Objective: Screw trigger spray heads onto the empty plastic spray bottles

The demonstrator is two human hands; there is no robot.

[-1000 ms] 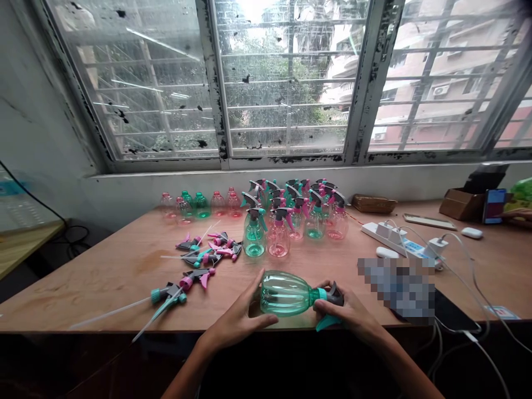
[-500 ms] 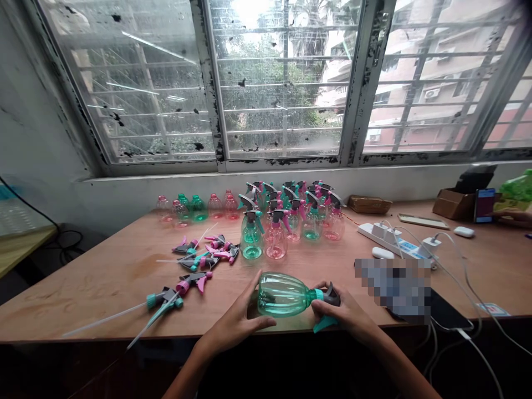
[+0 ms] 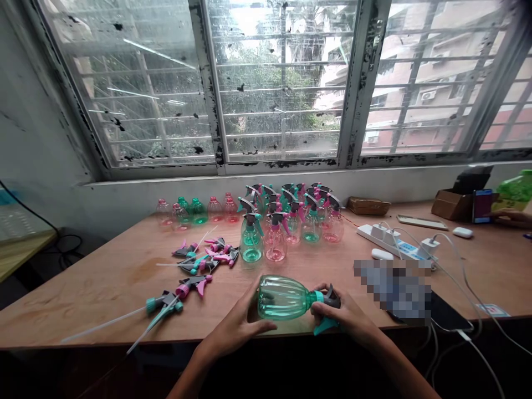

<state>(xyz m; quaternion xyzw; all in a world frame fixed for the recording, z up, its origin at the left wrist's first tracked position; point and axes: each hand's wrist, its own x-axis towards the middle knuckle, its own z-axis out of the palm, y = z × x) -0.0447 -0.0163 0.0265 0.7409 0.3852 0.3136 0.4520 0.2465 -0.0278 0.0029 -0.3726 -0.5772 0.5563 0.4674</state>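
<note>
A clear green spray bottle (image 3: 283, 299) lies sideways in the air over the table's front edge, its base to the left. Around the base end my left hand (image 3: 238, 318) is cupped, thumb below and fingers behind. My right hand (image 3: 343, 313) grips the teal collar and grey trigger head (image 3: 330, 299) at the neck; the teal trigger points down between its fingers. To the left, loose trigger heads with thin tubes lie on the table, among them a teal one (image 3: 164, 303) and a pink one (image 3: 194, 285).
Behind the hands stand several green and pink bottles with trigger heads (image 3: 276, 244). Further left are several headless bottles (image 3: 198, 211). At right are a power strip (image 3: 390, 239) with cables, a phone (image 3: 449, 310) and a cardboard box (image 3: 451, 205). Another person's hand (image 3: 509, 217) shows far right.
Both hands keep their hold on the green spray bottle, which stays almost in place. The whole view has shifted very slightly.
</note>
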